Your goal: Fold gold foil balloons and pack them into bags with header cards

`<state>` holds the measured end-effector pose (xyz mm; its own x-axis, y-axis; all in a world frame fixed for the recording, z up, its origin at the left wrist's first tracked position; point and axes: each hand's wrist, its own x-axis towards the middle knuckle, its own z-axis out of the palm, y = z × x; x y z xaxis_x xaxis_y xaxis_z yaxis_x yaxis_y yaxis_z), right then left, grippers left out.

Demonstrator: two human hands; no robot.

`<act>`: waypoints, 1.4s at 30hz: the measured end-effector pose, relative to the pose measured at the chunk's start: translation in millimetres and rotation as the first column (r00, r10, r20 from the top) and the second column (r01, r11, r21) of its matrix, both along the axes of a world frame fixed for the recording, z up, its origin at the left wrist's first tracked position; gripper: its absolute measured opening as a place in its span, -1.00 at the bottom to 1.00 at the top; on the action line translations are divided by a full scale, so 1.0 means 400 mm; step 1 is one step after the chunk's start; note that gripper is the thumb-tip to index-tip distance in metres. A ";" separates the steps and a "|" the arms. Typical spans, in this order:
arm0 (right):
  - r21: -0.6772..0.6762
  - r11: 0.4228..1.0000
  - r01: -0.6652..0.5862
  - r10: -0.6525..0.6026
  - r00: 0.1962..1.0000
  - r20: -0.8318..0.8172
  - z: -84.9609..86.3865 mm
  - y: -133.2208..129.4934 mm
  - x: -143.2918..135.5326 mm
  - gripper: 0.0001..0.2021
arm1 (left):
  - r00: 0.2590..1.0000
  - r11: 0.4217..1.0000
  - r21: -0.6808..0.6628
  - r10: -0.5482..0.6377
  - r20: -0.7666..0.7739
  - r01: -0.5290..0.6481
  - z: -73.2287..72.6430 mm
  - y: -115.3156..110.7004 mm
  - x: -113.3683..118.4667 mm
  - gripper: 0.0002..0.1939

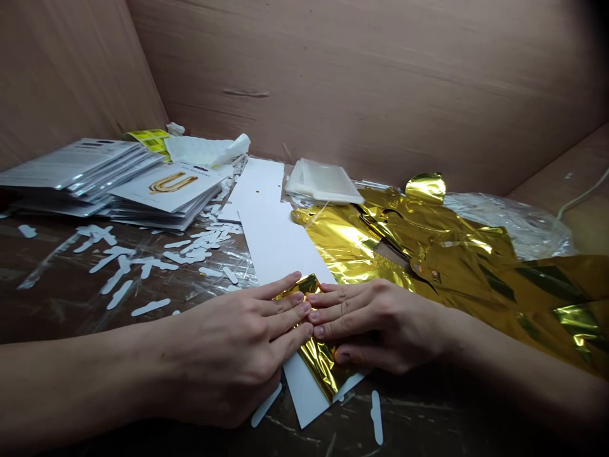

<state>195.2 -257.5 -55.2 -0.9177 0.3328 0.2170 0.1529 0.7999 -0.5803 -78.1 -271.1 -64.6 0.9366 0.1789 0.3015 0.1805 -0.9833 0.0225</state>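
Note:
A folded piece of gold foil (pixel 325 371) lies on white card (pixel 280 238) at the lower middle. My left hand (pixel 252 336) rests flat on its left side, fingers stretched out. From the right, my right hand (pixel 375 324) presses on the same foil with its fingers extended, and the fingertips of both hands meet over it. Parts of the foil are hidden under the fingers. Neither hand is wrapped round anything. The white card reaches back from under the foil toward the rear wall.
Stacked packets (pixel 171 187) with a gold U picture stand at the left, near yellow labels (pixel 151 141). Small white cutouts (pixel 118 266) are scattered before them. Clear sleeves (pixel 323 182) lie at the back. Loose gold foil (pixel 457 254) covers the right side, by clear plastic (pixel 518 219).

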 end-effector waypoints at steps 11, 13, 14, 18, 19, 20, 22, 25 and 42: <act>-0.107 0.707 0.699 -0.699 0.713 0.043 0.029 0.148 -0.056 -0.46 | 0.996 0.998 -0.021 -0.060 -0.070 0.058 0.008 -0.011 -0.017 -0.40; -0.129 0.692 0.710 -0.705 0.703 0.091 0.019 0.176 -0.080 -0.28 | 0.995 0.996 -0.035 -0.080 -0.064 0.078 0.012 -0.009 -0.017 -0.39; -0.154 0.677 0.720 -0.713 0.693 0.107 0.015 0.187 -0.091 -0.20 | 0.994 0.995 -0.042 -0.090 -0.057 0.087 0.013 -0.009 -0.017 -0.39; -0.302 0.577 0.759 -0.747 0.640 0.181 0.023 0.211 -0.112 -0.05 | 0.994 0.992 -0.067 -0.107 -0.039 0.104 0.016 -0.008 -0.018 -0.39; -0.336 0.572 0.748 -0.734 0.650 0.196 0.030 0.213 -0.112 -0.12 | 0.994 0.992 -0.074 -0.105 -0.036 0.103 0.016 -0.007 -0.019 -0.39; -0.354 0.592 0.724 -0.706 0.678 0.205 0.039 0.213 -0.110 -0.23 | 0.994 0.992 -0.080 -0.104 -0.030 0.102 0.015 -0.007 -0.019 -0.39; -0.332 0.689 0.644 -0.615 0.762 0.201 0.056 0.210 -0.103 -0.53 | 0.994 0.991 -0.089 -0.103 -0.023 0.101 0.014 -0.006 -0.018 -0.39; -0.213 0.819 0.533 -0.506 0.845 0.171 0.070 0.202 -0.091 -0.80 | 0.993 0.990 -0.091 -0.110 -0.029 0.107 0.016 -0.006 -0.016 -0.40; 0.208 0.923 0.323 -0.368 0.900 0.234 0.070 0.133 -0.017 -0.75 | 0.988 0.980 -0.131 -0.152 -0.029 0.147 0.037 -0.009 -0.008 -0.71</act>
<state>188.6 -204.4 -27.1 -0.7819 0.6204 0.0606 0.5656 0.7470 -0.3494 -81.2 -274.6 -49.9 0.9662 0.0712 0.2477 0.0354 -0.9886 0.1462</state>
